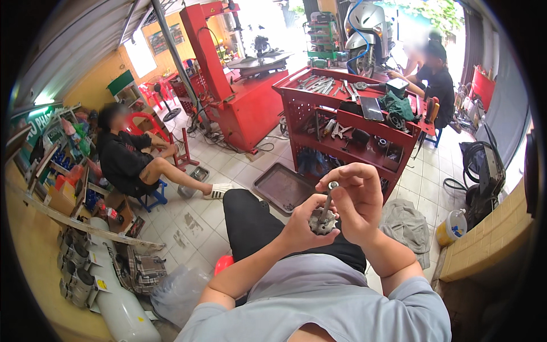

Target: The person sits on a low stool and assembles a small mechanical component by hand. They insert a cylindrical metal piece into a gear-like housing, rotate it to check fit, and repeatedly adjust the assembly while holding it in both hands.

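Observation:
My left hand (301, 227) is closed around a small round grey metal part (323, 222) with a notched edge, above my lap. A slim metal rod (327, 204) with a round, socket-like end stands up from that part. The thumb and index finger of my right hand (358, 208) close on the rod near its upper end, and its other fingers are curled above. The rod's lower tip meets the metal part, but how they join is hidden.
A red tool cart (296, 108) with wrenches and a phone stands ahead. A dark metal tray (282, 185) lies on the floor before me. One person (128, 154) sits at left, another (436, 85) at far right. A grey cloth (405, 231) and a bucket (452, 228) are at right.

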